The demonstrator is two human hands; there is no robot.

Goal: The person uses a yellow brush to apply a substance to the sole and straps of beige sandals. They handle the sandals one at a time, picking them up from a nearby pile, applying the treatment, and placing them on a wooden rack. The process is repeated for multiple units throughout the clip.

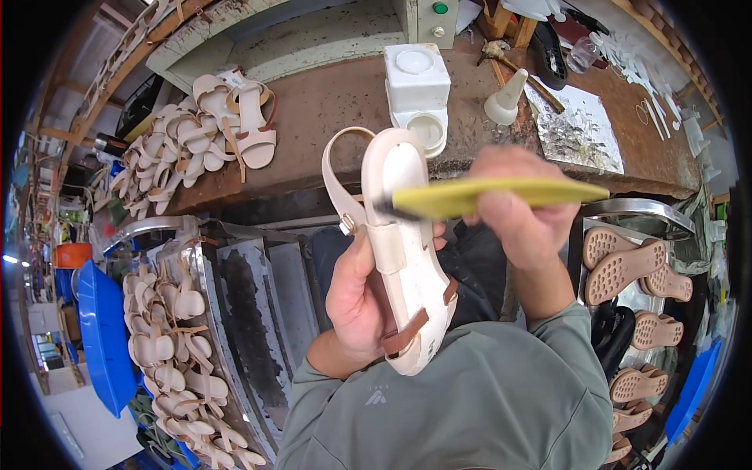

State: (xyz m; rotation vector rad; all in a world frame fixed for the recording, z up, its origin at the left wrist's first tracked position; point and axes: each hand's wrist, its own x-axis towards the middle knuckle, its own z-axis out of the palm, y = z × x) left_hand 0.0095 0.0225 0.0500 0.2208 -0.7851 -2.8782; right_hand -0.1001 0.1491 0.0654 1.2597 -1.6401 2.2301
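My left hand (356,294) is wrapped round a beige sandal (413,262), holding it upright over my lap with the heel end away from me. Its pale long face is turned up. A buckled ankle strap loops out at the left, and brown strap pieces show near the toe. My right hand (521,211) grips a brush with a flat yellow handle (462,196), held crosswise over the sandal. The dark brush tip meets the sandal near its heel part, blurred by motion.
On the brown bench (329,102) stand a white container with a round cup (417,74) and a pale cone-shaped nozzle (507,98). Sandals pile up at the bench's left (184,129) and on the left rack (176,352). Tan soles (623,266) fill the right rack.
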